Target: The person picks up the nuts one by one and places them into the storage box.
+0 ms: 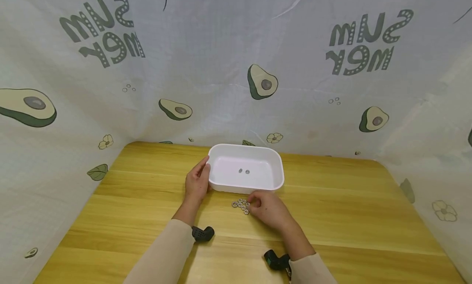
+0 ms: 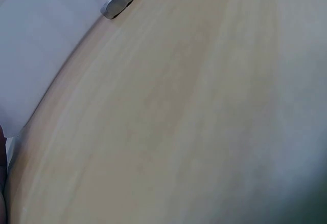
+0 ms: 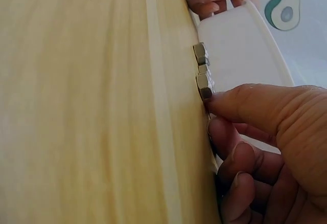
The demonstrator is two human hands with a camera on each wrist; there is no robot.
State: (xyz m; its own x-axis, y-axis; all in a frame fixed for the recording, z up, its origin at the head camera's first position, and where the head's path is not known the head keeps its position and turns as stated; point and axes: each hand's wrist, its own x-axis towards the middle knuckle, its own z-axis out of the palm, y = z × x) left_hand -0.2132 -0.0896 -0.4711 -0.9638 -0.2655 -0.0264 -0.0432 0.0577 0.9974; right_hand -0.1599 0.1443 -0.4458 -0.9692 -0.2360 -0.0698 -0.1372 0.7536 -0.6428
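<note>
A white rectangular plastic tray (image 1: pixel 232 188) stands on the table, and my left hand (image 1: pixel 197 182) grips its left end, thumb near the rim. Inside the tray lie two small metal nuts (image 1: pixel 247 172). In front of it is a cluster of several silver hex nuts (image 1: pixel 240 204), lying close together. At the right edge of this cluster, my right hand (image 1: pixel 270 209) pinches a nut with thumb and fingertips, its other fingers curled. From the right wrist view, the thumb touches the hex nuts (image 3: pixel 204 85); the fingertips partly hide the pinched one. The left wrist view shows mostly tabletop.
The wooden table (image 1: pixel 350 218) runs out to both sides of the tray. Close behind the tray hangs a pale curtain (image 1: pixel 221 71) with avocado prints, which also lines both sides. Black devices (image 1: pixel 203 234) are strapped at both wrists.
</note>
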